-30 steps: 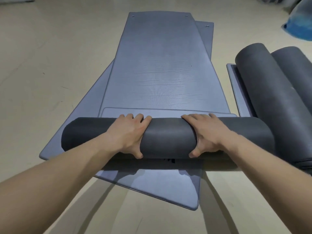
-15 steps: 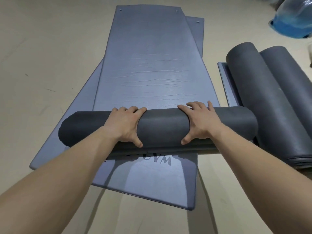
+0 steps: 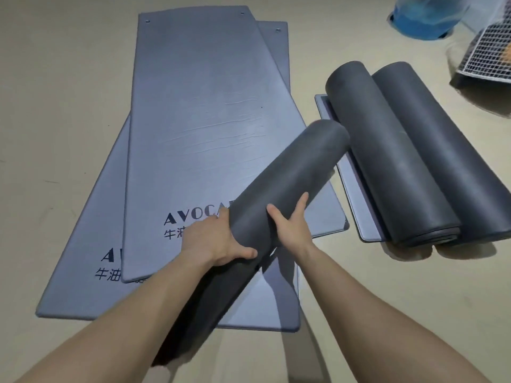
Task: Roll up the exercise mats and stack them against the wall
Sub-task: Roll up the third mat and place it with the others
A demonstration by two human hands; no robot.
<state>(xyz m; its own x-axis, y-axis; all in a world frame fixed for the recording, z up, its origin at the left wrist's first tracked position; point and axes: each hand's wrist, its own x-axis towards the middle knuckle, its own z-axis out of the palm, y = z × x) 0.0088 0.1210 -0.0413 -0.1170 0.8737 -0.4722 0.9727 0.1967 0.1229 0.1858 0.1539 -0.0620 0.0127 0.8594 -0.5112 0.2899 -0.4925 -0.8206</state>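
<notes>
A rolled dark grey mat [image 3: 279, 186] is lifted off the floor and angled, its far end pointing up and right toward two other rolls. My left hand [image 3: 218, 239] grips it from the left side, my right hand [image 3: 287, 225] from the right, both near its middle. Beneath it lie two flat blue-grey mats, the upper flat mat [image 3: 199, 111] overlapping the lower flat mat [image 3: 83, 272], both printed with dark lettering. To the right, a first rolled mat [image 3: 387, 150] and a second rolled mat [image 3: 448, 150] lie side by side on another flat mat [image 3: 348, 189].
A blue translucent container [image 3: 423, 23] sits at the top right, with a white wire-mesh basket [image 3: 489, 53] beside it. Beige floor [image 3: 55, 92] surrounds the mats on the left and in front.
The roll lay crosswise on the flat mats under both hands. Now it is finished, lifted and swung so its right end points toward the two rolls at the right.
</notes>
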